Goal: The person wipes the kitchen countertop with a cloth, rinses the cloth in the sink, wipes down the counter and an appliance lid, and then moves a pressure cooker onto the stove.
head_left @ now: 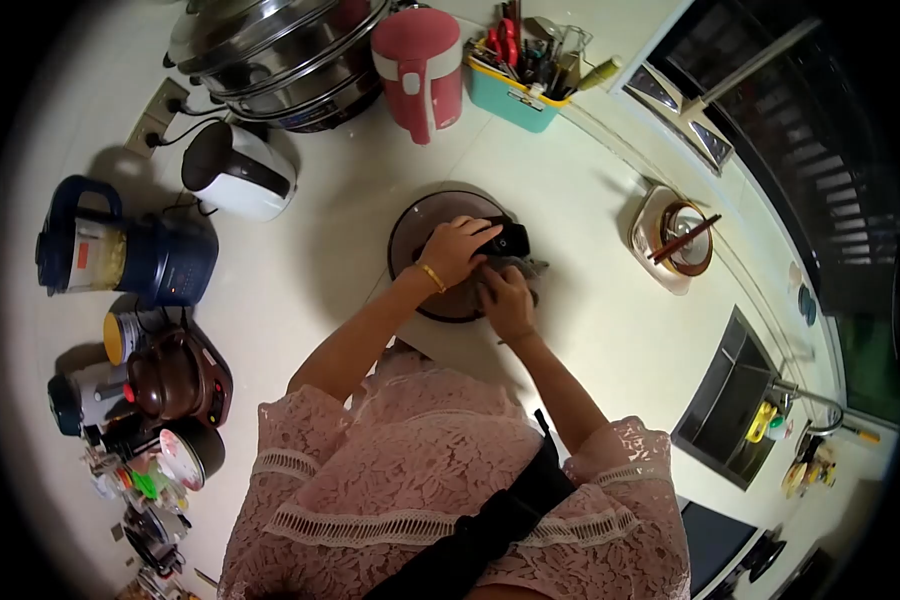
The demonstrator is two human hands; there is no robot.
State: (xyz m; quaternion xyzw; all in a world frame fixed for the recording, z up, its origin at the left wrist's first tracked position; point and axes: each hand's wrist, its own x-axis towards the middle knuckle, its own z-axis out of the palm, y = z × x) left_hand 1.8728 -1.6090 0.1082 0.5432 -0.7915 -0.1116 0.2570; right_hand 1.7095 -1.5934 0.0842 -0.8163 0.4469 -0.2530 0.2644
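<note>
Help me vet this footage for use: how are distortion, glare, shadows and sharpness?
Head view throughout: strong fisheye bowing, black corners; highlights streak the steel steamer; soft shadow on the counter left of the dark-rimmed disc; left hand and right hand show no strong blur.

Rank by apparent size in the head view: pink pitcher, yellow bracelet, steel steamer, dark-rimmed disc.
1. Steel steamer
2. Dark-rimmed disc, partly covered
3. Pink pitcher
4. Yellow bracelet, smallest by far
</note>
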